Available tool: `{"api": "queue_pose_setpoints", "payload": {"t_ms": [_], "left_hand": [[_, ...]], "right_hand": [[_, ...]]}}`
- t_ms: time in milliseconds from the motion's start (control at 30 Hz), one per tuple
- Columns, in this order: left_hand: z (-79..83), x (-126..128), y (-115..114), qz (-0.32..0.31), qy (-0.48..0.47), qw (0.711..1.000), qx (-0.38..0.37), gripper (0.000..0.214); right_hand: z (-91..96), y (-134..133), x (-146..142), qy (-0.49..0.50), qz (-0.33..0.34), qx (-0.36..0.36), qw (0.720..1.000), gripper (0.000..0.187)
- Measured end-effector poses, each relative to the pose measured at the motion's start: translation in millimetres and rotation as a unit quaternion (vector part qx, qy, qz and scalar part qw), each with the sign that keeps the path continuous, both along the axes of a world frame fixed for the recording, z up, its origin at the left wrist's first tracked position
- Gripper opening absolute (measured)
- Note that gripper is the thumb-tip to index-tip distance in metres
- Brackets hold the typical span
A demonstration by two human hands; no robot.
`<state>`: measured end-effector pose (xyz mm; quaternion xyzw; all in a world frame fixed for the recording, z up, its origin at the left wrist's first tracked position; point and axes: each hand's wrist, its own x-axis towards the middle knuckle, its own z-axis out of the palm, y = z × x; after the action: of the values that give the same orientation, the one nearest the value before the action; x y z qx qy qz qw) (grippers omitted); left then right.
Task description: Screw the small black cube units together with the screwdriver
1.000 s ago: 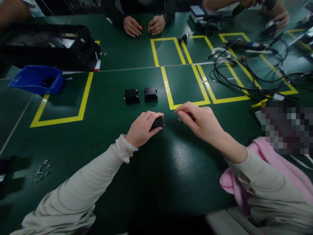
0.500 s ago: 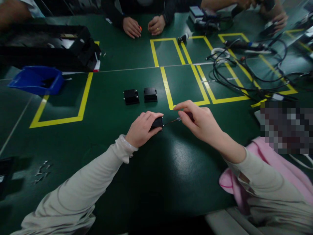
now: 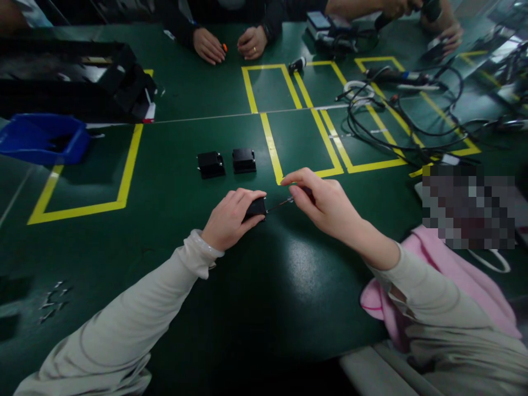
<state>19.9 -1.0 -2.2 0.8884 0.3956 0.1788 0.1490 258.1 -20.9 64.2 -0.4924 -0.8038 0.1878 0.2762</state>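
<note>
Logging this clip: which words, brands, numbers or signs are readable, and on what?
None can be read.
Red-and-white piece beside the black tray: too blurred.
Boxy device at the far edge: too blurred.
Black block under the left hand: no lettering visible.
Pixelated patch, right: obscured.

Dim light covers the scene, and the green worktop [image 3: 247, 319] sinks nearly to black along its near edge. A hazy patch of glare [image 3: 303, 267] (soft-edged and greyish) lies on it near the middle. Dark shadows [image 3: 13, 289] fall at the left edge. Toward the corners the view stretches and smears, softening the black trays [image 3: 61, 94]. Coarse mosaic squares [image 3: 468, 206] hide an area at right.
</note>
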Motion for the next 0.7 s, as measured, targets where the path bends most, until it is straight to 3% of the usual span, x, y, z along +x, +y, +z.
{"api": "queue_pose_setpoints", "payload": {"t_ms": [700], "left_hand": [[0.9,-0.1,-0.4,0.005,0.001,1.0,-0.003,0.043]], "right_hand": [[0.4,0.7,1.2,0.003,-0.001,-0.013,1.0,0.029]]}}
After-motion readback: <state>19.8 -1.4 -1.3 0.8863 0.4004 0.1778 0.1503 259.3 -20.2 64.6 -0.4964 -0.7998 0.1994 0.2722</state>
